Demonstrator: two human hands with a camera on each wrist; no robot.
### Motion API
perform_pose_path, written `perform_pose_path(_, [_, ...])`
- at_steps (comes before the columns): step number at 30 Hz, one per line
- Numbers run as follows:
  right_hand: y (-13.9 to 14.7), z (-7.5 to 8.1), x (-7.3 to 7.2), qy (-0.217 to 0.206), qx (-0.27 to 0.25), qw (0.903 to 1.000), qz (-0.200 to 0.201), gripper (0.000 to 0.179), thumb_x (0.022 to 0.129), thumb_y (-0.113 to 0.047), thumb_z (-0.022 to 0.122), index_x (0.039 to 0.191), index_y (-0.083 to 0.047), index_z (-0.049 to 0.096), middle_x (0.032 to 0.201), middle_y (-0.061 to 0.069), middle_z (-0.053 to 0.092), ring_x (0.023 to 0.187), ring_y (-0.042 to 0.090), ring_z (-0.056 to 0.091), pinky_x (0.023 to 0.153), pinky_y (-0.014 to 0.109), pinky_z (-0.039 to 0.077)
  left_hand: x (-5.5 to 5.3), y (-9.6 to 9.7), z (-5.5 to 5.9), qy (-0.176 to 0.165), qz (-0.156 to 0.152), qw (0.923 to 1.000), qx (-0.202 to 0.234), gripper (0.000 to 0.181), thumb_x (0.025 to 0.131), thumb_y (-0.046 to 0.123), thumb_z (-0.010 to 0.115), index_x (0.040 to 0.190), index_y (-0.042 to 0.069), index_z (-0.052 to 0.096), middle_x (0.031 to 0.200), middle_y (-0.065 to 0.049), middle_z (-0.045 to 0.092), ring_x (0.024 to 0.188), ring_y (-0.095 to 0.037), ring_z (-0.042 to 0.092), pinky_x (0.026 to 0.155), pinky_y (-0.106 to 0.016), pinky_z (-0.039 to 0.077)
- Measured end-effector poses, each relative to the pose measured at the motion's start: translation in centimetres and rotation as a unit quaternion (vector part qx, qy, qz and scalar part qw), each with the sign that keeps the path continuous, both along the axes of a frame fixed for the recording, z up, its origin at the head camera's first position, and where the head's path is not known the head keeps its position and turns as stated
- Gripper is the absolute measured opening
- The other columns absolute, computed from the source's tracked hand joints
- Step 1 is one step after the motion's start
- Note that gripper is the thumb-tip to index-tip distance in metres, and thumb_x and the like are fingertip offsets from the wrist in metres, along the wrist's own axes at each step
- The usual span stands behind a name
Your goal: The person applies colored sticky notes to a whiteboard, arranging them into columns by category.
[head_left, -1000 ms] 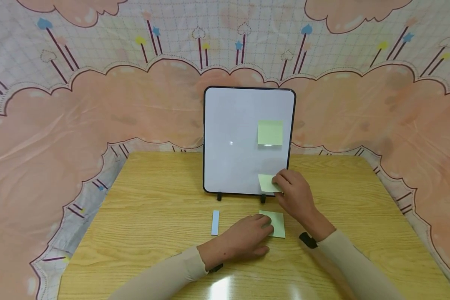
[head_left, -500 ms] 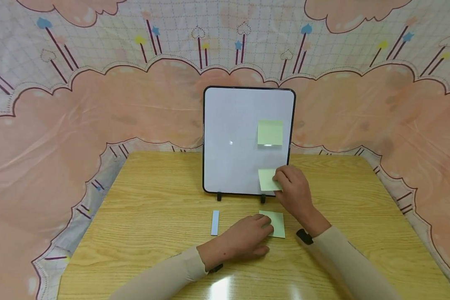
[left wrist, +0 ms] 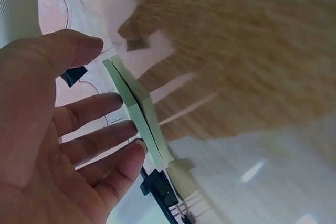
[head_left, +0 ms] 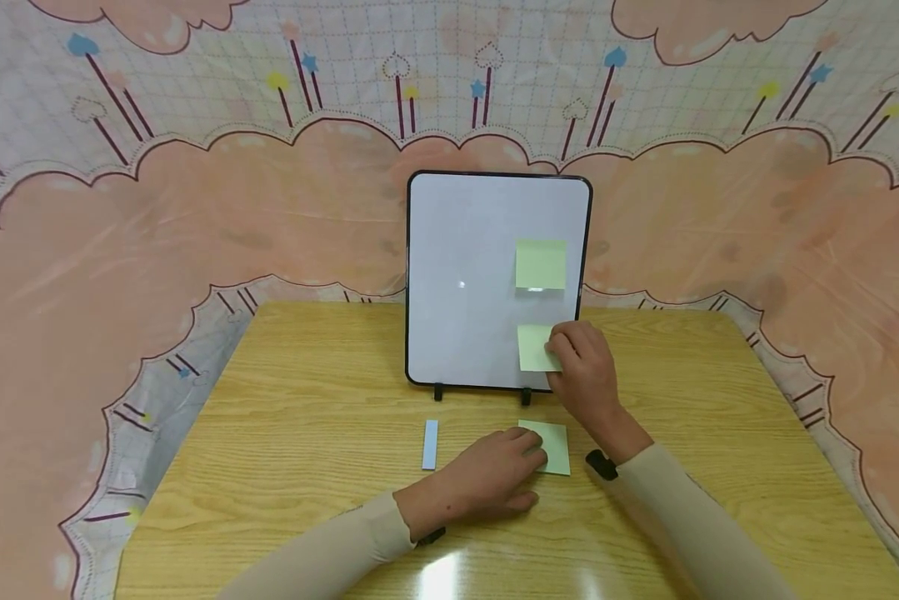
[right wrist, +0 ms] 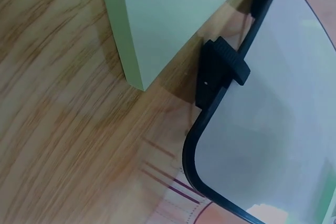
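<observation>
So the loose green sheet [head_left: 536, 348] has crept upward over the last second. It's now in front of the whiteboard [head_left: 460, 342], above its bottom edge and toward the lower right corner, and it faces the camera more squarely than before. The right hand [head_left: 586, 367] has it pinched by its right side. Can't tell if the paper touches the board yet.

What that means, I'd say: the gap to the upper note [head_left: 541, 264], near the board's right edge and unchanged, has narrowed, and the two left sides roughly line up. Looks like positioning, with the grip not let go yet.

Left hand [head_left: 482, 477] hasn't budged: relaxed fingers resting against the green pad [head_left: 557, 452], thumb off it, not gripping. Pad's on the desk [head_left: 307, 417], in front of the board's lower right corner. The bluish strip [head_left: 430, 445] lies untouched by the lower left one.
</observation>
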State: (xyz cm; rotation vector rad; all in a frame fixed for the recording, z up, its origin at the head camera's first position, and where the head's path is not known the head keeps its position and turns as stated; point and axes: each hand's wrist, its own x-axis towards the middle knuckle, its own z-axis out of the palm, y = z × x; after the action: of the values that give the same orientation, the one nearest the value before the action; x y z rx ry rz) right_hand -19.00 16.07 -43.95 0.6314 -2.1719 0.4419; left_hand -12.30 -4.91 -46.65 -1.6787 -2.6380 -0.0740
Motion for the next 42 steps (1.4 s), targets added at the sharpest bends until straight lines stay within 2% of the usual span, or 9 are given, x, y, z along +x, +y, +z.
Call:
perform_pose_path(5, [-0.1, -0.1, -0.3, 0.010, -0.008, 0.9999, 0.000, 0.026, 0.074, 0.021, 0.064, 0.088, 0.000, 0.060, 0.100, 0.017, 0.064, 0.089, 0.038, 0.060, 0.078, 0.050, 0.053, 0.0, 0.0, 0.0, -0.006, 0.001, 1.0000, -0.001, 0.038, 0.099, 0.044, 0.072, 0.127, 0.017, 0.068, 0.139, 0.000, 0.062, 0.135, -0.017, 0.056, 0.111, -0.028, 0.047])
perform_pose_path(20, [-0.6, -0.6, -1.8, 0.051, -0.029, 0.9982, -0.012, 0.022, 0.075, 0.020, 0.059, 0.085, 0.001, 0.060, 0.096, 0.018, 0.064, 0.085, 0.040, 0.060, 0.073, 0.052, 0.050, 0.0, 0.1, 0.0, -0.011, 0.001, 0.9999, 0.001, 0.037, 0.099, 0.043, 0.072, 0.125, 0.017, 0.068, 0.139, 0.000, 0.062, 0.134, -0.017, 0.057, 0.111, -0.028, 0.047])
perform_pose_path(30, [-1.0, -0.5, -2.2, 0.053, -0.030, 0.9979, -0.024, 0.023, 0.071, 0.021, 0.055, 0.083, 0.001, 0.059, 0.096, 0.019, 0.065, 0.083, 0.040, 0.059, 0.073, 0.052, 0.050, 0.1, 0.1, 0.1, -0.012, 0.002, 0.9999, 0.002, 0.036, 0.099, 0.043, 0.073, 0.124, 0.018, 0.069, 0.139, 0.000, 0.062, 0.134, -0.017, 0.057, 0.111, -0.027, 0.047])
perform_pose_path(35, [-1.1, -0.7, -2.5, 0.054, -0.030, 0.9976, -0.032, 0.021, 0.075, 0.020, 0.055, 0.082, 0.001, 0.059, 0.097, 0.018, 0.065, 0.084, 0.039, 0.058, 0.073, 0.052, 0.049, 0.1, 0.2, 0.0, -0.010, 0.000, 0.9999, 0.001, 0.036, 0.099, 0.044, 0.072, 0.124, 0.018, 0.069, 0.138, 0.000, 0.063, 0.134, -0.017, 0.057, 0.111, -0.027, 0.047])
perform_pose_path(42, [-1.2, -0.8, -2.9, 0.048, -0.048, 0.9970, -0.037, 0.020, 0.079, 0.019, 0.055, 0.084, 0.002, 0.062, 0.101, 0.018, 0.068, 0.089, 0.040, 0.060, 0.080, 0.052, 0.050, 0.1, 0.2, 0.0, -0.010, 0.003, 0.9999, 0.000, 0.037, 0.099, 0.044, 0.073, 0.125, 0.018, 0.069, 0.138, 0.000, 0.063, 0.134, -0.017, 0.057, 0.110, -0.027, 0.048])
